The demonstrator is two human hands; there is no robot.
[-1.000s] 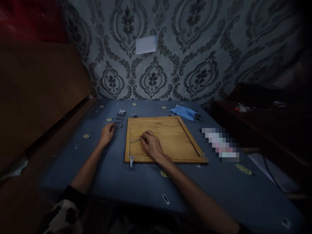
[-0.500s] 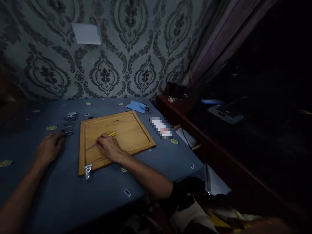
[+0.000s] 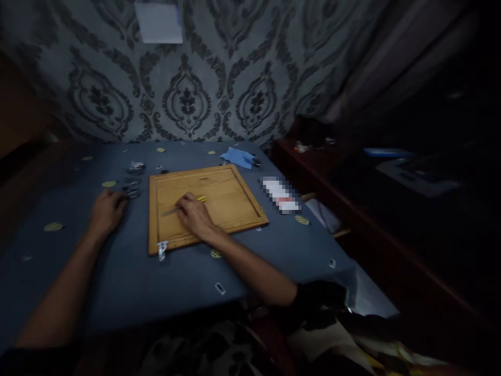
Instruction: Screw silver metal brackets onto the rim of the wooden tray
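Note:
A yellow-handled screwdriver is in my right hand, its metal shaft pointing left over the panel. My fingers are closed around it, hiding its middle. Beneath lies a framed wooden cabinet door, flat on the table. A metal hinge sits at the door's near left corner, partly overhanging the edge. To the left of the door, my left hand rests low over the table, thumb and fingers apart. Its fingertips are close to loose metal hinges; contact is unclear in the blur.
More metal hardware lies farther back. A blue cloth is beyond the door, and a white blurred-out item is right of it. The table has a blue patterned cover. A dark red cabinet with an open drawer stands at right.
The view has tilted down and turned left, so everything appears shifted right and upward. The right hand still holds the screwdriver over the door; the left stays beside the hinges.

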